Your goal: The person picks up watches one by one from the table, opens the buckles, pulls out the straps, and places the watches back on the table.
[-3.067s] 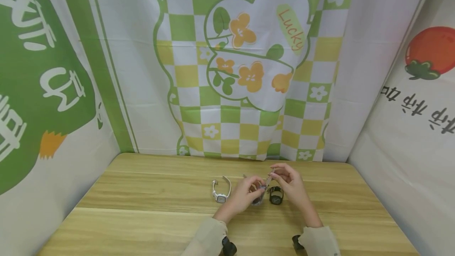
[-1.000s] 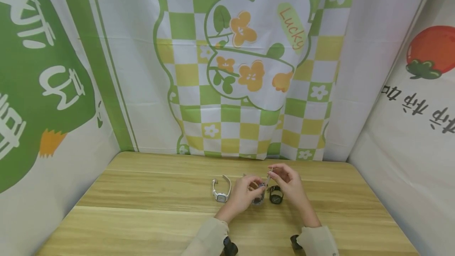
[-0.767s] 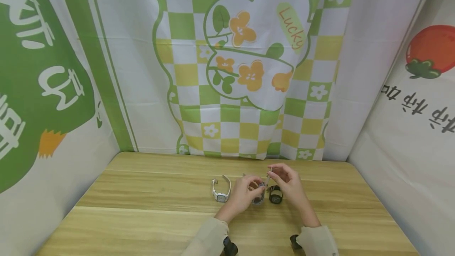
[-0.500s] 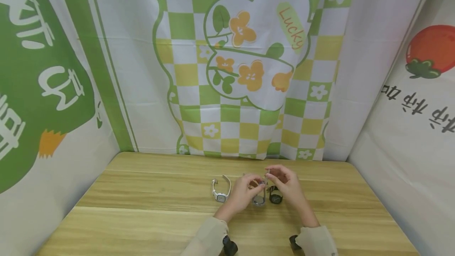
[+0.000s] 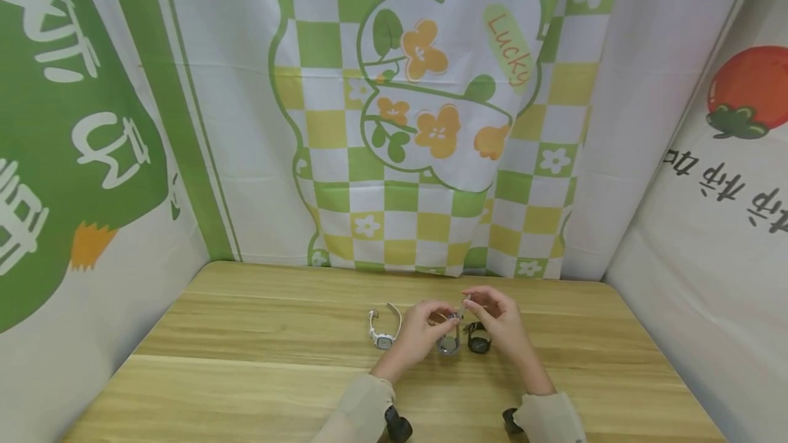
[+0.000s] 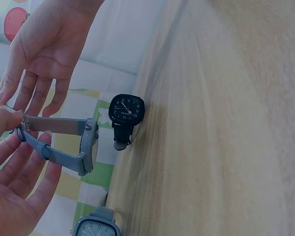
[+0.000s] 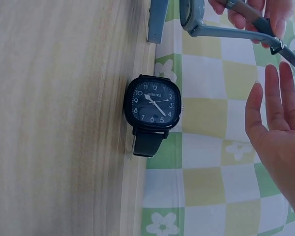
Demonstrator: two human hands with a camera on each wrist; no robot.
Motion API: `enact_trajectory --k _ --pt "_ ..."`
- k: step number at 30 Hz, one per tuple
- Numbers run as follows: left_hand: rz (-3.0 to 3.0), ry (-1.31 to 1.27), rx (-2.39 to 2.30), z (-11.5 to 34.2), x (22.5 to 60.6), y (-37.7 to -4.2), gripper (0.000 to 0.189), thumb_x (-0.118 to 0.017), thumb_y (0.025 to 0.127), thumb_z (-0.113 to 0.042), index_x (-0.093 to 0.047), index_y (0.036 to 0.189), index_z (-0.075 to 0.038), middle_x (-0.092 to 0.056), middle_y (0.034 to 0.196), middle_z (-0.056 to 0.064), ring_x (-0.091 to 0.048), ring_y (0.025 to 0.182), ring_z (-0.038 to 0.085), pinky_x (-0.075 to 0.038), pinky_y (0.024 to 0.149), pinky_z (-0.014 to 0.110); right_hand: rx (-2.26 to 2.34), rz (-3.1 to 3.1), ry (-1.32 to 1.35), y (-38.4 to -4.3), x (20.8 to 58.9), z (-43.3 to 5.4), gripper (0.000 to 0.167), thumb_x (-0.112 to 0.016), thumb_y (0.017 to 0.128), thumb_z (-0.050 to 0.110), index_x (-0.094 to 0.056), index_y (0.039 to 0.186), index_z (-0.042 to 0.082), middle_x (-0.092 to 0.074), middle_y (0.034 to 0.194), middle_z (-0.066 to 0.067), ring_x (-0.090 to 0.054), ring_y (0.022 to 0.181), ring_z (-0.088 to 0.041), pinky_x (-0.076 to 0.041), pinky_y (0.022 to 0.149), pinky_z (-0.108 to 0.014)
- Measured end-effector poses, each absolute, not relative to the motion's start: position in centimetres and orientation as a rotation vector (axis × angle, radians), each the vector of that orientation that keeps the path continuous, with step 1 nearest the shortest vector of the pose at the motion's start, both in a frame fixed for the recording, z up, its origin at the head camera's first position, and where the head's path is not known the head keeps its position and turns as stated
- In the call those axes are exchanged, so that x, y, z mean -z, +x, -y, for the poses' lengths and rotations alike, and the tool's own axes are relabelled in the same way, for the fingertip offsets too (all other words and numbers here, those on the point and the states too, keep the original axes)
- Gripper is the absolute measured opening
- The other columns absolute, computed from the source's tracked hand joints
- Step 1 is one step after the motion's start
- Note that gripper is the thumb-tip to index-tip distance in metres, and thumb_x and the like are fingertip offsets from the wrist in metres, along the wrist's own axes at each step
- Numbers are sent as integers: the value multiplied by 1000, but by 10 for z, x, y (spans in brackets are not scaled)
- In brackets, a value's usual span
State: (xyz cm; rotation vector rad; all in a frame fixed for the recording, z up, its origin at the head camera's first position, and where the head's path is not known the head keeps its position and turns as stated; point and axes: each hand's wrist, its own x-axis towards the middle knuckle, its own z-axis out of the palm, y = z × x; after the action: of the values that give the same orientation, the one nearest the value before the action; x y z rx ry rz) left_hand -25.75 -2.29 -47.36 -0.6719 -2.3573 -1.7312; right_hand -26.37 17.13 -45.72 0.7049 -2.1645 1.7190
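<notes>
A grey-blue wristwatch [image 5: 449,345] is held up above the table between both hands, its strap forming a loop. My left hand [image 5: 418,333] pinches the strap near its buckle [image 6: 22,132]. The thumb and fingers of my right hand [image 5: 500,316] pinch the free strap end, which passes through the buckle in the right wrist view. The watch case [image 6: 90,147] hangs below the hands. Beside it, under my right hand, a black square-faced watch [image 7: 153,103] stands on the table. A white watch [image 5: 384,342] lies left of my left hand, its strap spread.
The wooden table [image 5: 265,374] extends around the hands. At its back edge hangs a green and yellow checked curtain [image 5: 400,224], with white printed cloth [image 5: 695,279] along the sides.
My right hand has moved slightly left and down, closer to my left hand. The held watch has tilted, so more of its face shows. The black and white watches stay put.
</notes>
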Motion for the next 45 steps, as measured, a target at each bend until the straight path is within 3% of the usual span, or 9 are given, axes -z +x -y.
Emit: enact_trajectory --k 5,11,14,17,21,36,45 --pt "2361 -665 1740 23 473 -256 16 -75 100 -16 -78 110 -4 -77 101 7 -69 90 10 -58 81 25 -1718 2182 716 -264 458 -172 22 -67 101 -1 -68 122 -10 -72 108 14 -68 97 -1 -55 83 -18" --pt "2365 -657 1746 23 472 -254 14 -76 99 -17 -77 107 -5 -77 98 5 -69 90 10 -57 82 25 -1705 2194 765 -265 459 -173 27 -65 102 -2 -65 127 -10 -74 112 -21 -69 98 -2 -56 86 -18" --pt "2352 -642 1752 22 472 -255 15 -76 98 -15 -77 106 -3 -77 98 7 -68 89 9 -56 82 24 -1709 2202 759 -265 459 -174 29 -65 102 -2 -64 130 -10 -72 112 -29 -71 98 -7 -56 87 -18" --pt "2341 -614 1770 22 472 -255 16 -77 98 -15 -77 107 -2 -77 99 8 -68 89 9 -56 81 23 -1703 2212 746 -266 460 -176 29 -65 103 -1 -64 130 -9 -72 111 -28 -72 98 -12 -57 87 -20" --pt "2311 -573 1831 23 470 -256 17 -76 98 -15 -76 108 -1 -77 101 11 -68 89 10 -56 81 23 -1680 2240 767 -267 461 -178 27 -65 103 -1 -64 129 -9 -71 111 -28 -70 99 -9 -59 84 -25" --pt "2175 -523 1969 26 469 -257 18 -75 98 -9 -75 111 3 -76 107 17 -66 93 12 -53 79 22 -1826 2414 835 -265 461 -179 33 -73 98 0 -59 125 -12 -67 118 -32 -70 100 -6 -59 87 -25" --pt "2086 -516 2148 25 471 -258 23 -71 101 -8 -71 116 8 -74 110 21 -65 93 9 -55 81 21 -1861 2431 805 -266 464 -175 30 -74 97 2 -61 123 -9 -70 116 -28 -71 100 -6 -59 88 -24"
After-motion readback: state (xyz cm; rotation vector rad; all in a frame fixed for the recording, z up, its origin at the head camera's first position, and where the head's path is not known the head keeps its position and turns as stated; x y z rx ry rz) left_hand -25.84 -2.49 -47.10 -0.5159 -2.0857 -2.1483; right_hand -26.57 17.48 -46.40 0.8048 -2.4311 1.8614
